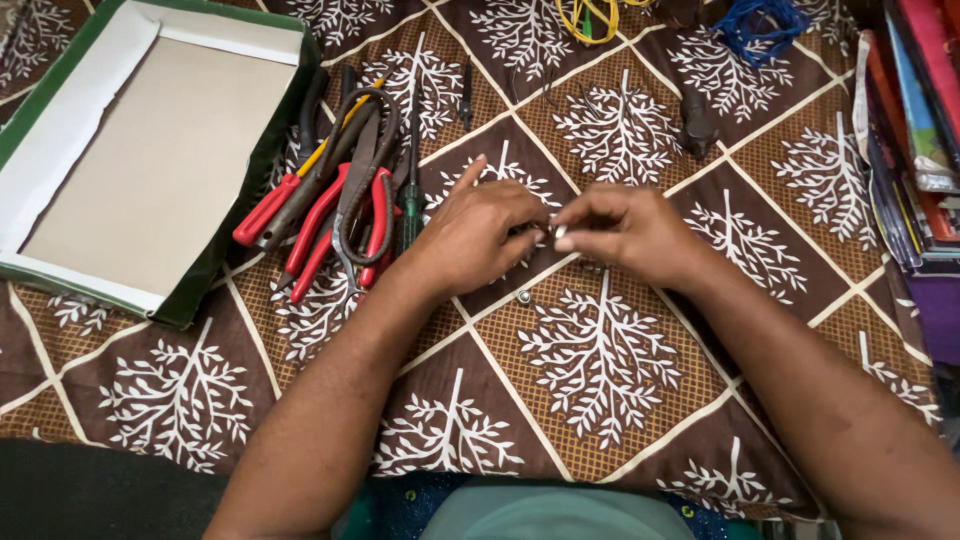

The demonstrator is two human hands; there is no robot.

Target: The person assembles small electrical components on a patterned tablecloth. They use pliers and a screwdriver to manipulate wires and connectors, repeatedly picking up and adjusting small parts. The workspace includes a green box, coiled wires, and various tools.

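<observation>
My left hand (478,228) and my right hand (622,228) meet over the brown patterned cloth (600,380), fingertips pinched together on a tiny pale part (556,232) between them. What the part is cannot be told; it is mostly hidden by the fingers. My left index finger sticks up. A small metal piece (524,297) lies on the cloth just below the hands. A pile of hand tools (340,205) lies left of my left hand: red-handled pliers, scissors and a screwdriver.
An open green-edged cardboard box lid (150,160) sits at the far left. Yellow wire (590,20) and a blue wire coil (760,25) lie at the top. A dark small tool (697,125) lies beyond my right hand. Stacked books (915,150) line the right edge.
</observation>
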